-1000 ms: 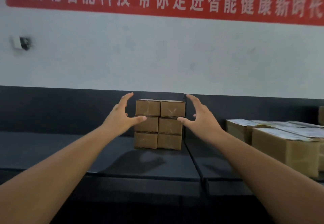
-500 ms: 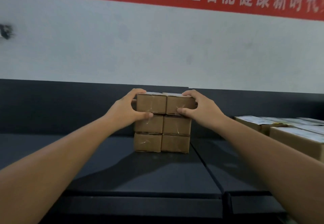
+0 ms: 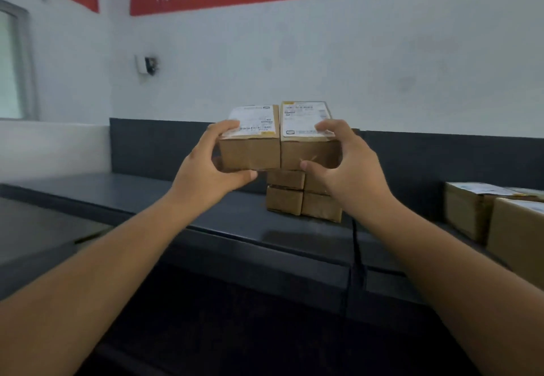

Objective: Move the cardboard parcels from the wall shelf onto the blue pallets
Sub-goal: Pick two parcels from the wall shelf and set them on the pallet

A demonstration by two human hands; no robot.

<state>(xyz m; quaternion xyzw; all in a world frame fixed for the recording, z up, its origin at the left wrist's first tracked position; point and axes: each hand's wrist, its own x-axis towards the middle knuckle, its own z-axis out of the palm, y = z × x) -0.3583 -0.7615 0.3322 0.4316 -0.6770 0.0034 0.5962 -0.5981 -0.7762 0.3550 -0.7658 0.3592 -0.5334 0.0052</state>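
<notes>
Since the earlier frame, both top small brown cardboard parcels [image 3: 279, 140] have left the remaining four-parcel stack [image 3: 303, 199]. Left hand [image 3: 206, 166] and right hand [image 3: 344, 166] clamp them together above the dark wall shelf [image 3: 147, 199]. Blue pallets: not visible.

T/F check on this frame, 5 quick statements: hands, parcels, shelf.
1. Each hand holds one small parcel, the two pressed side by side. True: left hand on the left parcel, right hand on the right parcel.
2. The held parcels rest on the shelf. False: they are lifted above the shelf.
3. Small parcels remain stacked on the shelf. True.
4. The held parcels' tops are bare cardboard. False: both carry white labels.
5. Larger boxes sit at the left. False: the larger boxes are at the right.
</notes>
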